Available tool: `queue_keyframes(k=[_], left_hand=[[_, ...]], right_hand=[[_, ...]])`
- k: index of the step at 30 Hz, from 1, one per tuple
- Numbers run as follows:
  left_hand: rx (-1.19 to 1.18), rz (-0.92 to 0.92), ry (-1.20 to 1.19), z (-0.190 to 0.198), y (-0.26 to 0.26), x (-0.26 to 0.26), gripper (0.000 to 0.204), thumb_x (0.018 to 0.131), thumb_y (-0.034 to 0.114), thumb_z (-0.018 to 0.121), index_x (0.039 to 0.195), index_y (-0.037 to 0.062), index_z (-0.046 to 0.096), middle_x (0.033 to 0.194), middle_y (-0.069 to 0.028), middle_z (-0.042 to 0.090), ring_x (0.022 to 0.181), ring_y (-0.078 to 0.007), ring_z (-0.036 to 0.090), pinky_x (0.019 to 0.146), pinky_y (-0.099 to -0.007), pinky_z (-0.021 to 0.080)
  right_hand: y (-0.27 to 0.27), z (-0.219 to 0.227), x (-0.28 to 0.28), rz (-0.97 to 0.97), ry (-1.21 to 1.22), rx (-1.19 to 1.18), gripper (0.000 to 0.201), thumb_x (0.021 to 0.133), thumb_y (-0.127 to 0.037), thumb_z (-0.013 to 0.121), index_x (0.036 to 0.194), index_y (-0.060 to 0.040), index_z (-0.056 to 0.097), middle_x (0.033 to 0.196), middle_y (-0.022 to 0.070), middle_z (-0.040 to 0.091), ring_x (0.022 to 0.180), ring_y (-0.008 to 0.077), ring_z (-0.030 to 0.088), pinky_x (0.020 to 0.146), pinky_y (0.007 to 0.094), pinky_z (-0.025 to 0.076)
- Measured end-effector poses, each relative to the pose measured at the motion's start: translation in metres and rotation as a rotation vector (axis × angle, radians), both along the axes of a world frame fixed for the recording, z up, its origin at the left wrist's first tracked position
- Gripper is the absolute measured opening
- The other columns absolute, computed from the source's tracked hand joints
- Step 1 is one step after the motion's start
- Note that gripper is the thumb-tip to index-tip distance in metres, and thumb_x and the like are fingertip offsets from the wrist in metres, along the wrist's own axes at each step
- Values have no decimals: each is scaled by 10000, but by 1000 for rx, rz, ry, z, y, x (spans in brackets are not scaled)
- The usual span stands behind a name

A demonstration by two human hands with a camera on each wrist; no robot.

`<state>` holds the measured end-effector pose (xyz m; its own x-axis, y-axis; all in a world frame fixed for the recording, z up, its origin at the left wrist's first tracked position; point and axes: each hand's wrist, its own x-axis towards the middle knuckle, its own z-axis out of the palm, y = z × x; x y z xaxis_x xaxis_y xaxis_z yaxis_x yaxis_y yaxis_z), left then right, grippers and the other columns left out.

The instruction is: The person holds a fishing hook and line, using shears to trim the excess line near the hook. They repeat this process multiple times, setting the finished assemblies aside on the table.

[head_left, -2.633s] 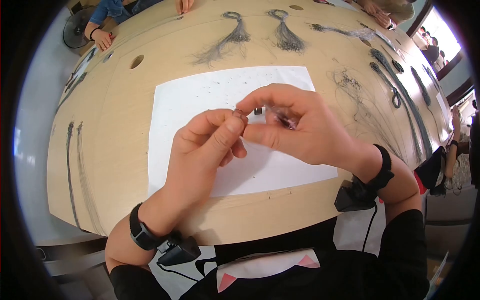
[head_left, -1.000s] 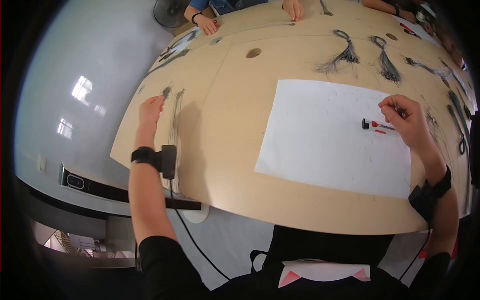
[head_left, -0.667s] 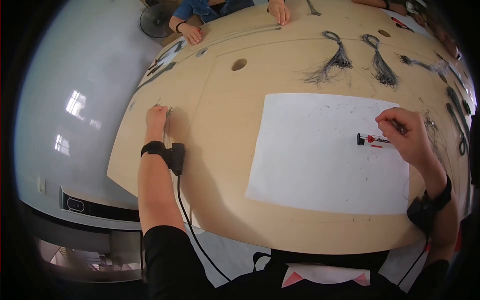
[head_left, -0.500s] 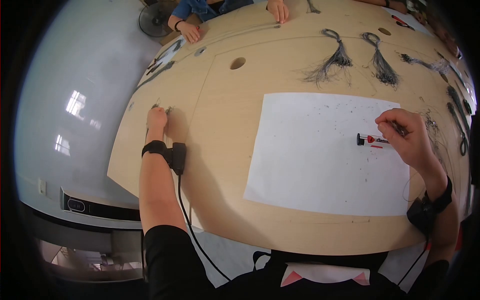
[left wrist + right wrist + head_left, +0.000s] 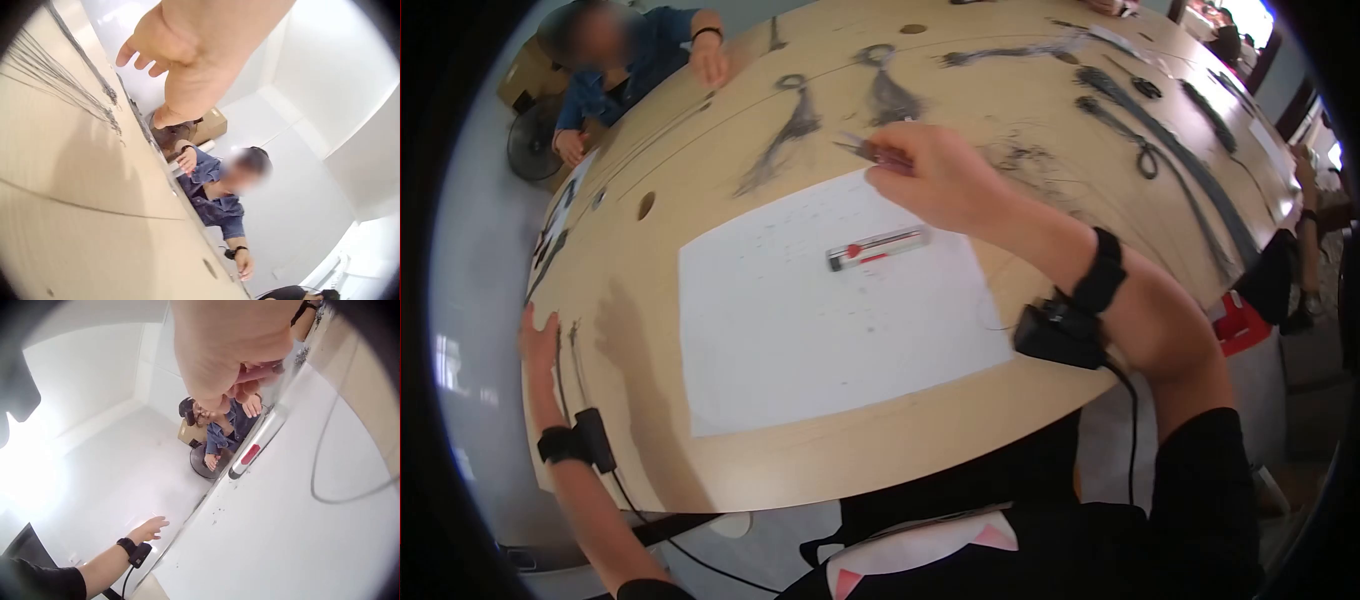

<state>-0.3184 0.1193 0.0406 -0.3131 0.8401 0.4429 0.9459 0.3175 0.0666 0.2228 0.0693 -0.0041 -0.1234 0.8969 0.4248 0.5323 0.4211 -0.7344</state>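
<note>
Far left, the left hand (image 5: 540,337) is open and empty, fingers extended and thumb apart, at the table's left edge. Its shadow falls on the table (image 5: 770,465) to the right. Just right of this hand lie two thin strand bundles (image 5: 579,365), roughly parallel, long axes running from the far side toward the wearer.

At the far left side of the table, a second person (image 5: 625,75) has one hand near the end of a long strand.

At center, a white sheet (image 5: 800,340) carries small dark specks. On its far right portion lies a transparent tube (image 5: 895,243), its long axis slanting from near left to far right, black cap at the left end. Beyond the sheet are a left looped bundle (image 5: 795,122) and a right looped bundle (image 5: 892,98), loops at the far ends.

The right hand (image 5: 945,180) grips a small pointed tool (image 5: 885,157) with curled fingers, above the sheet's far right region; the tips point left and slightly away from the wearer. The right forearm (image 5: 1050,235) crosses the view of the sheet's far right corner. To its right are loose tangled strands (image 5: 1025,160), then long dark bundles (image 5: 1200,190).
</note>
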Motion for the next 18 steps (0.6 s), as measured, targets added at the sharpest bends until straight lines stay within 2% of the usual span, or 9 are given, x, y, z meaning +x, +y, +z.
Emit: queue_keyframes(k=[1,3,5,7,8,10,14,16,18], left_hand=[[42,-46,65,8,-3,16,519,714,249,565,1159,42,394,1091,-170,457,1032,-273,420,873,-316,322],[205,-320,27,30,-7,63,470,744,217,539,1163,60,395,1134,-144,424,1062,-250,391,876,-316,312],[250,-442,-215,52,-41,163,442,757,191,525,1157,52,398,1144,-125,419,1073,-231,381,877,-316,308],[196,-626,-408,47,-47,207,405,760,191,527,1124,46,426,1166,-114,400,1098,-216,359,889,-319,296],[209,-704,-387,38,-55,234,383,750,168,539,1102,50,444,1166,-111,397,1101,-207,355,889,-319,295],[222,-830,-373,22,-68,284,354,724,128,567,1060,63,478,1173,-107,385,1109,-200,344,885,-321,299],[259,-1028,-124,-16,-71,331,324,728,97,552,1044,67,486,1188,-79,384,1061,-179,380,858,-323,303],[79,-1040,-451,-22,-75,343,295,721,83,549,1012,67,503,1200,-78,367,1057,-180,386,829,-310,322],[50,-1020,-548,-28,-74,340,286,718,78,548,1000,62,508,1193,-82,374,1050,-181,393,821,-302,330]], right_hand=[[0,3,3,0,-48,52,183,668,-107,501,780,32,538,718,159,545,669,293,521,599,351,405],[7,-1,12,1,-84,98,174,670,-101,498,765,41,536,732,172,544,695,311,517,612,359,406],[13,-10,17,-118,-286,164,254,677,-153,533,827,53,536,765,181,536,743,321,511,651,362,409],[15,-16,24,-134,-356,138,199,678,-123,515,765,55,537,760,198,532,759,330,507,653,365,412],[16,-18,27,-146,-423,110,156,678,-93,498,702,56,537,755,215,527,775,339,504,655,368,414],[20,-11,34,-171,-497,48,160,685,-99,490,716,48,545,757,210,530,788,333,505,667,369,413],[23,-9,35,-248,-614,-201,181,705,-136,477,772,9,562,779,191,543,811,317,515,680,382,408],[17,-5,34,-280,-678,-131,185,708,-149,482,787,-3,563,791,179,550,801,312,522,669,391,407],[21,-6,39,-309,-740,-62,191,711,-163,487,802,-14,565,803,168,557,791,308,530,658,400,405]])
